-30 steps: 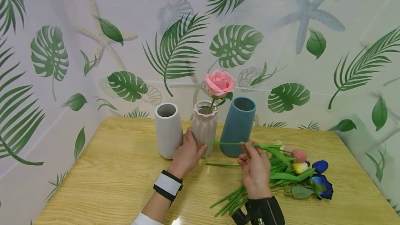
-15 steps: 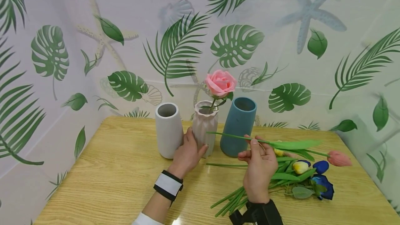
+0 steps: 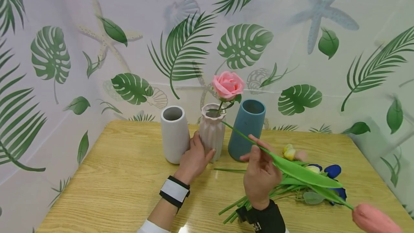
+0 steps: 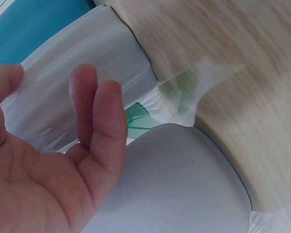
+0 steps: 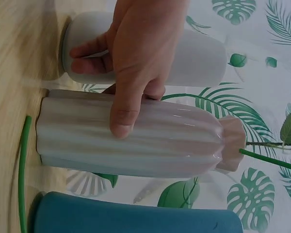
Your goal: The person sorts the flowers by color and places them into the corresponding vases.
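My left hand (image 3: 192,159) holds the ribbed pale pink vase (image 3: 208,136), thumb across its front and index finger behind. The vase stands upright with a pink rose (image 3: 228,86) leaning out of its scalloped mouth. A pink tulip (image 3: 372,218) slants across the head view; my right hand (image 3: 262,179) pinches its green stem between thumb and fingers. The bare end of that stem (image 5: 269,159) overlaps the vase's rim in the right wrist view. In the left wrist view, two fingers of the left hand (image 4: 53,179) show between the pink vase and the white vase (image 4: 179,179).
A teal vase (image 3: 247,128) stands to the right of the pink one. Artificial flowers lie piled on the wooden table (image 3: 106,182) at right, among them a blue tulip (image 3: 332,171) and yellow blooms (image 3: 289,152). A leaf-printed backdrop (image 3: 136,17) rises behind the table.
My right hand has lifted the pink tulip off the pile and turned it. Its stem end rose to the vase's rim and its bloom swung down toward the lower right. My left hand stayed put.
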Demonstrator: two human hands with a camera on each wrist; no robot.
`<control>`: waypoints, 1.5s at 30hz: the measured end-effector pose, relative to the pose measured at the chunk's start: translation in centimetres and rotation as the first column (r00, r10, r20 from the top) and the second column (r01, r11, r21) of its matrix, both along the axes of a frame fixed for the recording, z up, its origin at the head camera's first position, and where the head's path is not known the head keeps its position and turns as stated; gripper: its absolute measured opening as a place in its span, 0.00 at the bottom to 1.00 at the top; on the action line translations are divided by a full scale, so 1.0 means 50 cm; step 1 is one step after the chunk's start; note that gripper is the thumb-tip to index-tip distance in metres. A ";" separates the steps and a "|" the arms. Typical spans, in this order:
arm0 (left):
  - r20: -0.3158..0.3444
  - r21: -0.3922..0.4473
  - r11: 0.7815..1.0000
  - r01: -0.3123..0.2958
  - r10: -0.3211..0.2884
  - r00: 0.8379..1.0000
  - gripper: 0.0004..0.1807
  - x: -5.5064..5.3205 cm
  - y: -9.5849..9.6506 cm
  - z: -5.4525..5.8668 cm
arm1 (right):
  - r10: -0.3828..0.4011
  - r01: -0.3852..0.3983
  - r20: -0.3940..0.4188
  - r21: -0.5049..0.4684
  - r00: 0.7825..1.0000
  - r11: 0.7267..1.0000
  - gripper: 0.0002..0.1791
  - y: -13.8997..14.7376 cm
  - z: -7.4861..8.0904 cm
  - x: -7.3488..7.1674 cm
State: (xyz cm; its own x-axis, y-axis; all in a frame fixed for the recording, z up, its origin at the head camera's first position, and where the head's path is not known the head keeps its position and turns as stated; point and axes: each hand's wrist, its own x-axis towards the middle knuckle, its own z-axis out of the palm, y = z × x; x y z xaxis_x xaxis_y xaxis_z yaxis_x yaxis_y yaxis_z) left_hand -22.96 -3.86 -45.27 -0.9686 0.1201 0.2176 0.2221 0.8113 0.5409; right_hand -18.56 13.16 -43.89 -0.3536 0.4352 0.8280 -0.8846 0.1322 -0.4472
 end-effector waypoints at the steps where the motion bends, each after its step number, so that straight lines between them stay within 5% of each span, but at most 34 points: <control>1: -0.007 -0.003 1.000 0.000 0.000 1.000 0.45 0.000 -0.001 -0.002 | -0.012 0.012 -0.020 0.005 1.000 1.000 0.12 -0.017 0.026 0.009; 3: -0.024 -0.009 1.000 0.004 -0.004 1.000 0.45 0.002 -0.001 -0.005 | -0.056 0.057 -0.039 0.021 0.998 0.998 0.11 -0.048 0.081 0.031; 6: -0.032 -0.018 1.000 0.010 -0.010 0.999 0.44 0.003 -0.001 -0.007 | -0.121 0.124 -0.068 0.045 0.990 0.991 0.11 -0.058 0.099 0.035; 12: 0.000 -0.013 1.000 0.009 -0.009 1.000 0.44 0.000 -0.003 -0.004 | -0.123 0.127 -0.123 0.031 0.985 0.991 0.12 -0.047 0.098 0.010; 16: 0.003 -0.008 1.000 0.011 -0.011 1.000 0.45 -0.001 -0.004 0.000 | -0.045 0.055 -0.072 0.149 0.996 0.987 0.11 -0.042 0.080 -0.031; 19: -0.012 -0.014 1.000 0.011 -0.011 1.000 0.45 -0.003 -0.004 -0.002 | -0.047 0.052 -0.028 0.235 0.999 0.971 0.12 -0.046 0.087 -0.055; 24: -0.053 -0.029 0.999 0.017 -0.018 0.998 0.44 -0.003 -0.002 -0.008 | -0.197 0.185 0.013 0.288 0.980 0.940 0.10 -0.058 0.133 -0.073; 29: -0.079 -0.030 1.000 0.010 -0.013 0.997 0.44 -0.002 -0.001 -0.008 | -0.240 0.209 0.040 0.372 0.970 0.905 0.12 -0.055 0.156 -0.085; 32: -0.081 -0.038 0.999 0.005 -0.008 0.997 0.45 -0.002 -0.002 -0.007 | -0.305 0.249 0.054 0.451 0.951 0.857 0.10 -0.055 0.159 -0.093; 35: -0.098 -0.058 0.998 0.006 -0.011 0.995 0.44 -0.001 -0.003 -0.008 | -0.389 0.225 0.174 0.581 0.905 0.782 0.08 -0.059 0.170 -0.104; 39: -0.111 -0.061 0.998 0.006 -0.012 0.994 0.44 0.000 -0.003 -0.008 | -0.527 -0.009 0.412 0.793 0.744 0.609 0.14 -0.063 0.198 -0.110; 41: -0.101 -0.050 0.999 0.004 -0.009 0.995 0.44 0.000 -0.002 -0.008 | -0.578 -0.133 0.466 0.841 0.670 0.524 0.17 -0.061 0.203 -0.105; 43: -0.097 -0.052 0.999 -0.001 -0.004 0.995 0.44 -0.001 -0.001 -0.008 | -0.596 -0.207 0.494 0.850 0.633 0.485 0.22 -0.058 0.198 -0.099; 45: -0.106 -0.067 0.998 -0.008 0.001 0.994 0.44 -0.003 0.000 -0.008 | -0.584 -0.247 0.521 0.839 0.622 0.485 0.25 -0.056 0.184 -0.091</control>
State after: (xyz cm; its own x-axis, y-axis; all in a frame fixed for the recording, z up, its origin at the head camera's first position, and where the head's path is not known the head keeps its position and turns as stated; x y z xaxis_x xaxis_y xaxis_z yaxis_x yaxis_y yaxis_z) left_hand -23.11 -3.85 -45.66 -0.9411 0.1341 0.3104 0.2717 0.8462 0.4583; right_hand -23.09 10.35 -34.67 -0.9426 -0.1204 0.3115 -0.2504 0.8719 -0.4207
